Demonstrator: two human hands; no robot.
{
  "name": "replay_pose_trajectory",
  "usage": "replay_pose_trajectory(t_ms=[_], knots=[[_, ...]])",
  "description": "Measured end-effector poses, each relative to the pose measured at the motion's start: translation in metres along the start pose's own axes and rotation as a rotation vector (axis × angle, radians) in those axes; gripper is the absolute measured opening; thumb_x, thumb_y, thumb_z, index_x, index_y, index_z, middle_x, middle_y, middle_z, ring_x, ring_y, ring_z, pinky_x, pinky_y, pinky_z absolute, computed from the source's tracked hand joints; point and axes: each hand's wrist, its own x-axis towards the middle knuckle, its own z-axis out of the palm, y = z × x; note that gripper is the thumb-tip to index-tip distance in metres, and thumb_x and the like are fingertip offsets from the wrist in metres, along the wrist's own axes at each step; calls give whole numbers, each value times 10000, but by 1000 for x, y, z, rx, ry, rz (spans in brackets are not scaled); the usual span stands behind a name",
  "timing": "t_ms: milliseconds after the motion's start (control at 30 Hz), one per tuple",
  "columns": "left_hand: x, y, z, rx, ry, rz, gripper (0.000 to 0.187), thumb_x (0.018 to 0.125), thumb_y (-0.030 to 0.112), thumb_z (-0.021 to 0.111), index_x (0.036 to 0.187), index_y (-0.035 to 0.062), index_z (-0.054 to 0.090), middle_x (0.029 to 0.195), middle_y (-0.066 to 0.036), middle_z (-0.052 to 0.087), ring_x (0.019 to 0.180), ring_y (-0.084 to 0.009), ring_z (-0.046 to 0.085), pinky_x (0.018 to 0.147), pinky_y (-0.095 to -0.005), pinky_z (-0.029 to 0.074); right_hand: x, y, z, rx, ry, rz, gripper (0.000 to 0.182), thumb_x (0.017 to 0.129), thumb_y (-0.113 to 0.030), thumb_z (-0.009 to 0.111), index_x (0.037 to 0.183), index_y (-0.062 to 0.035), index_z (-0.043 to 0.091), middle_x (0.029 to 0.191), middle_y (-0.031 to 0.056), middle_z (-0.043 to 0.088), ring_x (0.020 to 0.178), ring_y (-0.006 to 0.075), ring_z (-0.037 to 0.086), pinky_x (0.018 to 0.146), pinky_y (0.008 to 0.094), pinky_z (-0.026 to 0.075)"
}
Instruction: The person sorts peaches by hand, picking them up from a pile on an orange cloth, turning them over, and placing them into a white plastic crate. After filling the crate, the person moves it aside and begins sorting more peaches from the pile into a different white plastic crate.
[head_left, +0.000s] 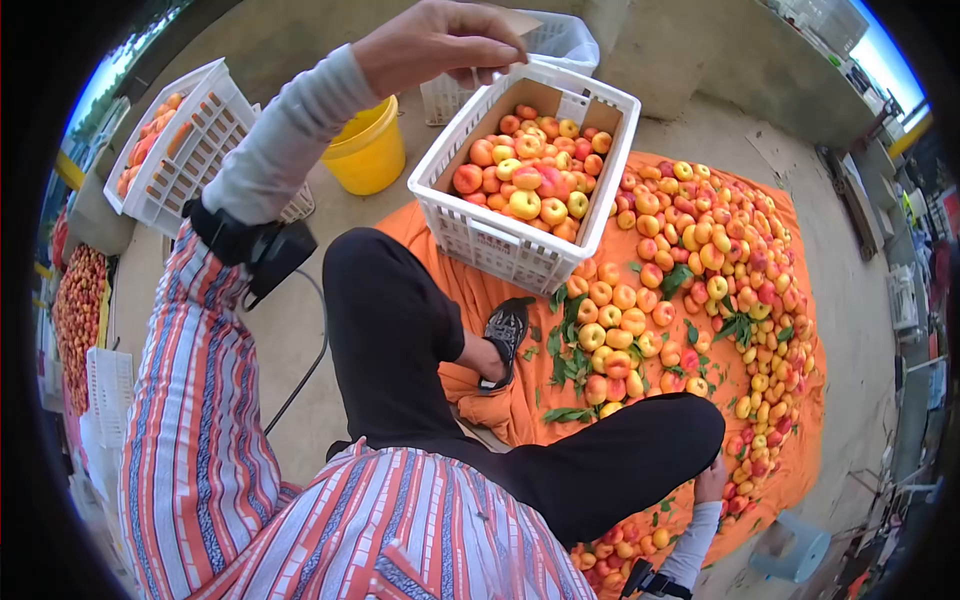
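Observation:
My left hand (440,45) is raised beside the far left corner of a white plastic crate (490,245). Its thumb and fingers come together in a pinch, and whatever they may hold cannot be made out. Red and yellow peaches (540,170) fill much of the crate, which has cardboard along its inner walls. My right hand (711,481) is low beside my right knee, close to the loose peaches (750,405) on an orange cloth (800,340). The knee partly hides that hand, so its fingers do not show clearly.
A yellow bucket (368,150) stands left of the crate, near another white crate (185,135) of peaches. Green leaves (570,365) lie among the loose fruit. A pale blue stool (792,548) is at the lower right. More peaches (80,310) are heaped at the far left.

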Motion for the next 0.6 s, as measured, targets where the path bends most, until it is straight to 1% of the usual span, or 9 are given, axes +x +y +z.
replay_pose_trajectory(t_ms=[67,167,267,300,333,400,433,500,600], knots=[[-12,3,5,46,-53,49,206,856,210,514,860,17,585,671,12,513,604,-44,468,549,-183,389,-9,-9,1,-89,8,-122,250,873,-187,463,1018,3,536,913,35,577,819,114,546,763,243,444],[-13,-17,16,176,-137,-30,234,854,232,509,854,10,582,666,8,519,604,-63,478,566,-205,403,-8,13,-6,-74,4,-99,307,872,-176,447,1100,14,524,1023,91,586,942,163,547,834,271,421],[2,-38,61,-11,-209,-140,254,841,248,524,901,8,577,729,2,542,670,-70,510,599,-215,422,-6,15,-11,-353,-67,4,328,866,-149,426,1123,39,504,1086,131,571,1012,186,529,878,280,399],[9,-42,83,-91,-211,-154,258,834,242,535,938,8,575,767,1,554,695,-65,521,607,-208,428,4,56,-21,-372,-130,-82,314,863,-138,435,1110,40,511,1078,131,571,1011,192,528,884,283,396],[20,-46,105,-147,-265,-170,260,836,221,533,984,10,564,801,3,555,710,-61,525,615,-199,430,-5,-13,-2,-177,-107,-7,292,865,-135,448,1095,29,522,1057,124,577,998,195,531,870,281,403],[44,-55,139,-326,-343,-231,294,843,173,524,1090,13,528,862,1,558,722,-53,530,623,-182,432,16,14,-11,-104,-160,-4,272,865,-176,487,1049,18,535,974,115,593,918,193,556,804,276,428],[57,-50,160,-302,-394,-201,294,846,161,513,1101,13,521,850,4,557,717,-52,528,625,-186,433,28,17,-19,-344,-218,-66,295,853,-209,514,1029,26,536,905,117,601,828,188,577,751,275,446],[88,-38,197,-217,-474,-151,291,845,164,508,1087,5,532,874,-7,570,732,-62,541,626,-201,445,52,28,-30,-181,-212,162,307,843,-226,520,1012,30,537,854,118,604,741,179,586,697,282,458],[122,-65,252,-223,-572,-179,316,839,220,522,1072,9,548,844,-45,588,715,-93,557,613,-235,478,96,36,-42,-262,-173,196,308,859,-244,503,1020,17,538,898,88,586,761,129,582,644,256,475]])
